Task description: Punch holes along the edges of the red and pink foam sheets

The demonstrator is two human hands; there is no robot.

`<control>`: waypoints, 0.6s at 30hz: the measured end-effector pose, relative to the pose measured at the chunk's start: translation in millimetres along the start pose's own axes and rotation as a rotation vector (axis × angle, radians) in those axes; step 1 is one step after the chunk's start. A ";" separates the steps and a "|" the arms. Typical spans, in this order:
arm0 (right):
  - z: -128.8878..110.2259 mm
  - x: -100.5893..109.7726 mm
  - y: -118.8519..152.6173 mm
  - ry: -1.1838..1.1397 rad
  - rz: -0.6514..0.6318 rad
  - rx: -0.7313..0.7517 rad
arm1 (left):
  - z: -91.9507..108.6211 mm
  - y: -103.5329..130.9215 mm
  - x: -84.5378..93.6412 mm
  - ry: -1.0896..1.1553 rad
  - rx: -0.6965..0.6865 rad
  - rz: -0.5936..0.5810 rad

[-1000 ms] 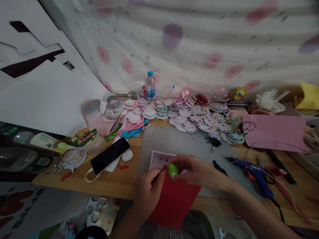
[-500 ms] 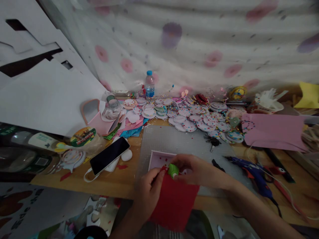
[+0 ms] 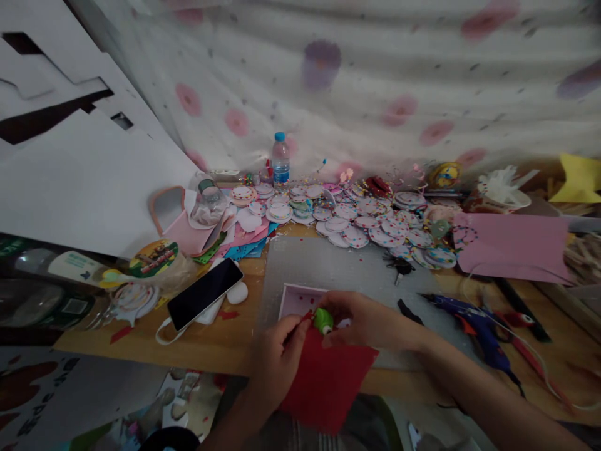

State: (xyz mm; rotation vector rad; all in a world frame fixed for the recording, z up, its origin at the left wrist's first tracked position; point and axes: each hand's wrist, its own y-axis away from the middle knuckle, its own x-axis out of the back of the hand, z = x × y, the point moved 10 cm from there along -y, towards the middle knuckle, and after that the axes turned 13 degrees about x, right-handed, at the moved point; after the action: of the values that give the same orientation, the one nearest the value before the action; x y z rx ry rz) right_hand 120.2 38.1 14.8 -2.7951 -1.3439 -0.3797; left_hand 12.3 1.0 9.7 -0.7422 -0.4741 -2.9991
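Note:
My left hand point(image 3: 278, 354) pinches the upper left corner of a red sheet point(image 3: 326, 388), which hangs over the table's front edge. In my right hand point(image 3: 364, 319) is a small green craft punch point(image 3: 323, 320), its fingers and thumb closed around it. The punch sits at the sheet's top edge, close to my left fingertips; whether paper is in its slot is too small to tell. Just behind my hands stands a shallow pale pink box point(image 3: 292, 293) with small red bits in it, partly covered by the right hand.
A grey mat point(image 3: 300, 257) lies under the box. White decorated discs point(image 3: 352, 235) are heaped behind it, beside a water bottle point(image 3: 280, 160). Left lies a phone point(image 3: 206, 293); right lie keys point(image 3: 399, 266), a blue glue gun point(image 3: 469, 326) with its cord, and pink card point(image 3: 511, 244).
The green punch has turned slightly in my right hand and shifted a little left. The red sheet's lower part has swung slightly. Both hands keep their grips.

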 end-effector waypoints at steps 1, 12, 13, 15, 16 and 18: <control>1.3 -1.7 -0.6 0.000 -0.019 -0.009 | -0.1 -0.1 -0.6 -0.002 0.000 -0.009; -1.0 1.2 -10.2 0.198 -0.006 0.028 | -2.1 -2.0 1.1 -0.019 -0.025 -0.001; -1.4 2.0 -10.4 0.217 0.008 0.030 | -2.1 -2.2 0.6 -0.024 -0.027 -0.004; -1.8 4.4 -10.3 0.242 0.042 0.028 | -2.5 -3.4 -0.7 -0.033 -0.026 -0.024; -1.5 5.3 -10.1 0.247 0.053 0.022 | -2.2 -4.3 -1.4 -0.037 -0.026 -0.044; -1.0 7.3 -9.7 0.250 0.071 0.007 | 0.2 -6.9 -0.3 -0.037 -0.029 -0.085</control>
State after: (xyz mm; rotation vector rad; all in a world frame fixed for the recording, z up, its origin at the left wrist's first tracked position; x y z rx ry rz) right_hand 116.9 49.7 16.5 -2.6699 -1.1864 -0.6920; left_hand 12.1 7.6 7.7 -0.8013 -0.4757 -3.0818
